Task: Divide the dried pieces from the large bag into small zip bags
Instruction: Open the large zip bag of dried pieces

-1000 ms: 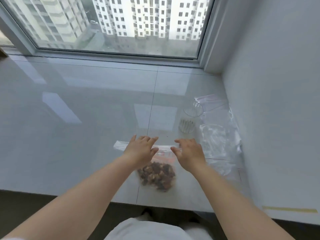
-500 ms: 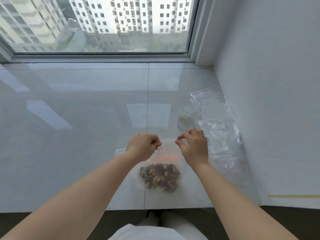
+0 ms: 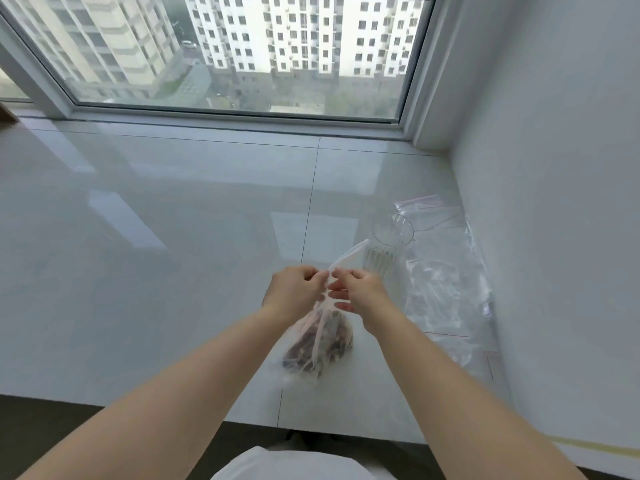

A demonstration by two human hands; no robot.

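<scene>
Both hands pinched the top of one large bag (image 3: 317, 344) of dried pieces, left hand (image 3: 294, 289) and right hand (image 3: 360, 292) close together above it. One clear cup (image 3: 389, 244) stood farther right, beside several empty zip bags (image 3: 446, 282), count unclear.

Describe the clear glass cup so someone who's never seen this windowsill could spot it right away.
On the white tiled sill below the window, look toward the right wall. The glass cup stands upright just beyond the right hand, at the near edge of the flat empty zip bags. It alone is rigid, ribbed and standing.
</scene>
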